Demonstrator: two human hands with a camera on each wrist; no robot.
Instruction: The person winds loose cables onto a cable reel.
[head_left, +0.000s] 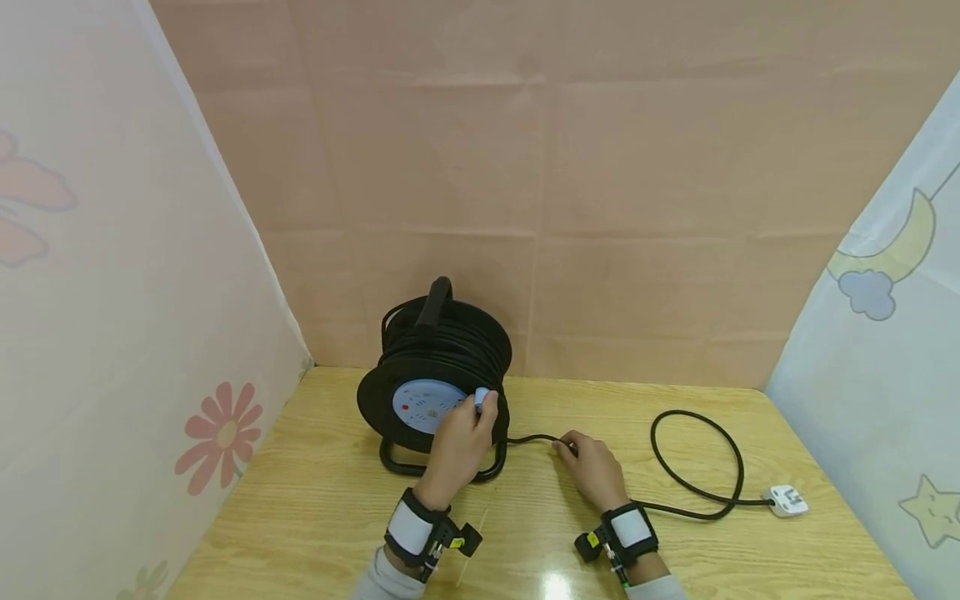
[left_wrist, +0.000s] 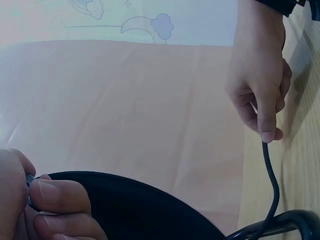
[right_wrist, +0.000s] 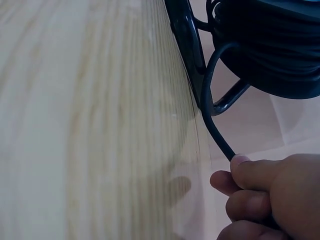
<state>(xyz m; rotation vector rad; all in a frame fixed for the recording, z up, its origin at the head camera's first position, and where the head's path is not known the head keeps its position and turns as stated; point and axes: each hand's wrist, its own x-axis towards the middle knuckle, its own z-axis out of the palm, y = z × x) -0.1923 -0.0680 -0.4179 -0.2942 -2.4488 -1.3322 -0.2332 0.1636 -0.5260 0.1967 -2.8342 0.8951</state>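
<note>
A black cable reel (head_left: 450, 337) stands on the table, wound with black cable, with a blue-grey socket panel (head_left: 423, 403) on its front. My left hand (head_left: 459, 446) grips the small blue-grey winding knob (head_left: 481, 395) at the right of the front disc; in the left wrist view its fingers (left_wrist: 60, 197) curl round the knob, which is mostly hidden. To the right of the reel my right hand (head_left: 592, 471) pinches the loose black cable (head_left: 532, 437) between thumb and fingers. In the right wrist view that cable (right_wrist: 212, 125) runs from the reel's wound coils to the fingertips.
Past the right hand the cable lies in a loop (head_left: 738, 467) on the wooden table (head_left: 315, 517), ending at a white plug (head_left: 786, 501). The reel's black tube stand (head_left: 401, 468) rests on the tabletop. Brown paper (head_left: 637, 208) backs the table, with patterned sheets on both sides.
</note>
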